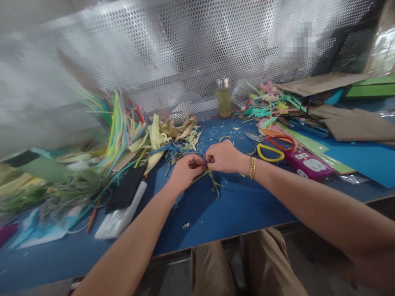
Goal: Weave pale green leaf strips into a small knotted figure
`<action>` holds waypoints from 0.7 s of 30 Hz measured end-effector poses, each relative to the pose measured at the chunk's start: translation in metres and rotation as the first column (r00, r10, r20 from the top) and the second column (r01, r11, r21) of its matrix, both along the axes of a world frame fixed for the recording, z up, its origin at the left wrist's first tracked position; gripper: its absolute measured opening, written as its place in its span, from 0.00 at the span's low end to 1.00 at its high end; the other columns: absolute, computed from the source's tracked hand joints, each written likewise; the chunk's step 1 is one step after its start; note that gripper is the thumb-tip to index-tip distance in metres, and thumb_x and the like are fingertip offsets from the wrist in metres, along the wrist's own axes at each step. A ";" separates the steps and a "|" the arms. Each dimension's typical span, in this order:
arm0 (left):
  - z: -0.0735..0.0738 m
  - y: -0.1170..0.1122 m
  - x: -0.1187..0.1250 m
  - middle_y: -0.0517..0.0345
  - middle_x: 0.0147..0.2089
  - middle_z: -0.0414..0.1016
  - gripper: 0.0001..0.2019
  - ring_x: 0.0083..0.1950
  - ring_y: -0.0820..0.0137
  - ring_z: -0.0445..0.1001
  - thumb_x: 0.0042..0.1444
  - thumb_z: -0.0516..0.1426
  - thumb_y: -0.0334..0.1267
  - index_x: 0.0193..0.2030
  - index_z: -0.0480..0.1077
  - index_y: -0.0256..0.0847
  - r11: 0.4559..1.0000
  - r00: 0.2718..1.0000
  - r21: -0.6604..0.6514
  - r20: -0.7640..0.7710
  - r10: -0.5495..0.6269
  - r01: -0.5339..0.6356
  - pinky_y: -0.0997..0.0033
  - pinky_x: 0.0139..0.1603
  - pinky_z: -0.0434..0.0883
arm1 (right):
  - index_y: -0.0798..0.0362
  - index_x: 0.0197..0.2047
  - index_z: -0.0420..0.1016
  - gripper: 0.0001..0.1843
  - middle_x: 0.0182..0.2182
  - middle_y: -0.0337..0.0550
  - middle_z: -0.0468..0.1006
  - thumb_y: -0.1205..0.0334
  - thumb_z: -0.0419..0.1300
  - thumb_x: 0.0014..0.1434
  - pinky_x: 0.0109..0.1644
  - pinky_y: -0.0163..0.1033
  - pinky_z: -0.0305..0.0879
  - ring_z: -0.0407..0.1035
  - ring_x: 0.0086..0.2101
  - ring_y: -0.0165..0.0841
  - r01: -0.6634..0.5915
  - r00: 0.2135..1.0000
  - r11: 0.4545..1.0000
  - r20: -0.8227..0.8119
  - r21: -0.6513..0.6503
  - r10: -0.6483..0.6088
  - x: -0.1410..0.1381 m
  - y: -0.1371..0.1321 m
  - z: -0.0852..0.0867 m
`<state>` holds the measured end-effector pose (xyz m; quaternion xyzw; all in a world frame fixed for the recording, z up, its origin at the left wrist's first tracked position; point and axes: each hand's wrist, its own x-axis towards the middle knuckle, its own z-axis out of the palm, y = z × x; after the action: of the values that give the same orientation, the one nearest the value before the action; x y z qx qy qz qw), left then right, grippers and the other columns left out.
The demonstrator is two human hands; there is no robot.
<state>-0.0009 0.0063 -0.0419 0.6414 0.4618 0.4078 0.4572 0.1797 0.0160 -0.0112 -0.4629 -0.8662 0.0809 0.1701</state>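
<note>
My left hand [184, 172] and my right hand [224, 157] meet fingertip to fingertip over the blue table [234, 209]. Both pinch a thin green stem-like strand [212, 181] whose frayed end trails down onto the table between them. The fingers of each hand are curled and pressed together on it. A gold bracelet [252, 167] circles my right wrist. Just behind my hands lies a tangle of blue threads [173, 153].
A heap of coloured strips and dried husks [123, 131] lies at the left. A black phone [125, 190] rests on a white box. Scissors with yellow and red handles [273, 148], a pink power strip [308, 164] and a small jar [223, 98] stand to the right and behind.
</note>
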 end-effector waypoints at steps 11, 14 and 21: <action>-0.009 0.003 0.001 0.58 0.31 0.76 0.06 0.31 0.72 0.72 0.45 0.63 0.34 0.32 0.73 0.38 0.979 0.987 0.169 -0.091 0.132 -0.115 0.73 0.34 0.66 | 0.50 0.34 0.81 0.09 0.34 0.38 0.81 0.61 0.59 0.53 0.38 0.36 0.53 0.71 0.37 0.32 0.032 0.995 0.991 -0.091 -0.127 -0.043 0.001 0.002 0.003; -0.011 0.003 0.003 0.60 0.28 0.75 0.06 0.29 0.72 0.71 0.46 0.63 0.35 0.32 0.73 0.38 0.977 0.986 0.159 -0.066 0.151 -0.139 0.74 0.32 0.66 | 0.50 0.34 0.81 0.09 0.34 0.38 0.82 0.61 0.59 0.54 0.37 0.36 0.54 0.71 0.36 0.32 0.041 0.992 0.990 -0.116 -0.137 -0.057 0.002 0.003 0.002; -0.014 0.006 0.003 0.61 0.29 0.75 0.04 0.30 0.73 0.72 0.45 0.62 0.32 0.30 0.72 0.39 0.973 0.988 0.172 0.027 0.151 -0.154 0.75 0.32 0.66 | 0.52 0.35 0.80 0.09 0.32 0.38 0.80 0.66 0.59 0.50 0.35 0.33 0.56 0.70 0.33 0.29 0.047 0.977 0.986 -0.197 -0.160 -0.079 0.001 0.003 -0.002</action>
<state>0.0018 0.0119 -0.0558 0.6387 0.4694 0.4846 0.3701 0.1803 0.0194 -0.0130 -0.4914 -0.8202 0.1892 0.2237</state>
